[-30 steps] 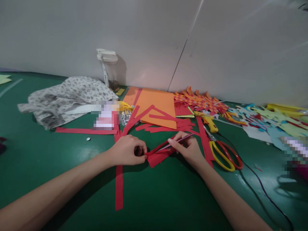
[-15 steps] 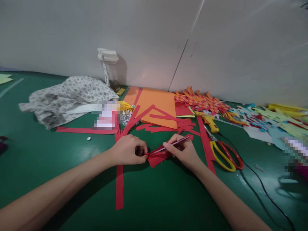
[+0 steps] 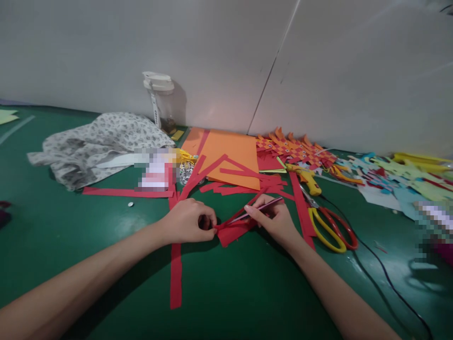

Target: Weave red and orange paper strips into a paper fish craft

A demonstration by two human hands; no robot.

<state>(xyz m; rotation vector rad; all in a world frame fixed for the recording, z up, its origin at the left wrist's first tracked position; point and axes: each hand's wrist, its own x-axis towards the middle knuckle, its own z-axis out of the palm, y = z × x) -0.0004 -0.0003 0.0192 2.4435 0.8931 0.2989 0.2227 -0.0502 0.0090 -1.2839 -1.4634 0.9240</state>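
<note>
"Where did we have the red paper (image 3: 233, 232)?"

"Low over the counter (image 3: 247, 293), between our hands. Our left hand (image 3: 187, 222) had its grip pinched narrow on the near-left end, thumb against finger. Our right hand (image 3: 274, 219) had its grip closed around the slim tool (image 3: 260, 210), which slanted down to the left over the paper."

"How did we reckon it would handle?"

"Light and thin, we judged, stiff enough to keep a crease but quick to bend or tear if we pulled hard. It didn't look slippery. The pinched end seemed the right place to hold, with only gentle pressure, and the tool seemed best held along its shaft."

"What couldn't we make out?"

"Our left fingertips hid the very end of the paper, and our right fingers covered part of its far side. We couldn't tell whether the tool was a pen or tweezers, or exactly where its tip met the paper."

"And around us?"

"The scissors (image 3: 311, 201) lay to the right, blades partly hard to see by the red strip (image 3: 300, 210). A blurred patch (image 3: 155, 172) masked something on the left, and the black cord (image 3: 385, 271) ran out of view at the bottom right."
</note>
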